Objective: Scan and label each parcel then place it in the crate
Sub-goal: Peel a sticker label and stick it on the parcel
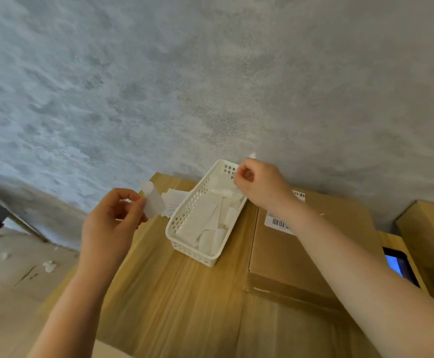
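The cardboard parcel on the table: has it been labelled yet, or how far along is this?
The cardboard parcel already carries barcode stickers, so some labelling looks done. In hand: the left hand pinches a white label slip, and the right hand pinches a small white piece over the white basket. Placing remains; no crate is visible.

White latticed basket (185,223) on the pale woodgrain table (174,301); brown box (288,259) with black-barred white label (278,224); mottled grey wall (159,86).

basket (185,229) on table (174,301), parcel (301,254) to its right, tablet (399,266) beyond
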Available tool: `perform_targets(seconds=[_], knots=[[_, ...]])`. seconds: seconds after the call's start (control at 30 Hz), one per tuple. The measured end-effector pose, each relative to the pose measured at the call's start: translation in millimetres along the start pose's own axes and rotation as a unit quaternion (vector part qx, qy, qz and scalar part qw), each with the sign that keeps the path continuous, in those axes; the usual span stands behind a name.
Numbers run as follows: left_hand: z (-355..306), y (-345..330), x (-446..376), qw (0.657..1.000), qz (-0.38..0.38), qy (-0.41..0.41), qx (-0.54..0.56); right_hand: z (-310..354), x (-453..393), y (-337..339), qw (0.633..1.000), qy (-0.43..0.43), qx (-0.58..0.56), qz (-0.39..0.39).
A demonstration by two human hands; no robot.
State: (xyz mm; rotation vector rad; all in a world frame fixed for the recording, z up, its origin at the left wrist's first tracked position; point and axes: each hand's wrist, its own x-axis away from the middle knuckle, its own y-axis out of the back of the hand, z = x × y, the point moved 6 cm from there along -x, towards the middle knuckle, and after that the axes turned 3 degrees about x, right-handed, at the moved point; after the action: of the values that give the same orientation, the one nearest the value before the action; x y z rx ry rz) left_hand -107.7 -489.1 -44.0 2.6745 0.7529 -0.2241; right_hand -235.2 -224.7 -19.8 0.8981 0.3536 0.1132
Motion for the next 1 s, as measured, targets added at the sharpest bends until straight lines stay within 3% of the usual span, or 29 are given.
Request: perform_targets(seconds=[0.17,0.37,0.47,0.57,0.67,0.77,1.0], knots=[[-8,-1,11,0.999,0.016,-0.021,-0.018,9,-18,-42,0.994,0.011,0.065,0.085],[-5,-7,18,0.999,0.031,-0.018,-0.011,0,-18,-54,0.991,-0.009,-0.002,0.135],[-5,-15,21,0.999,0.051,-0.013,0.005,-2,-17,-45,0.995,0.015,-0.005,0.095],[-10,-25,24,0.997,0.068,-0.017,0.026,-5,-1,-16,0.998,-0.019,-0.058,0.027],[-19,-39,30,0.994,0.086,-0.023,0.056,-11,38,10,0.975,-0.11,-0.176,0.078],[-31,-60,39,0.989,0.122,-0.035,0.081,-18,84,23,0.974,-0.13,-0.14,0.121],[-55,-122,75,0.962,0.241,-0.064,0.108,-54,155,51,0.976,-0.164,-0.144,0.012]])
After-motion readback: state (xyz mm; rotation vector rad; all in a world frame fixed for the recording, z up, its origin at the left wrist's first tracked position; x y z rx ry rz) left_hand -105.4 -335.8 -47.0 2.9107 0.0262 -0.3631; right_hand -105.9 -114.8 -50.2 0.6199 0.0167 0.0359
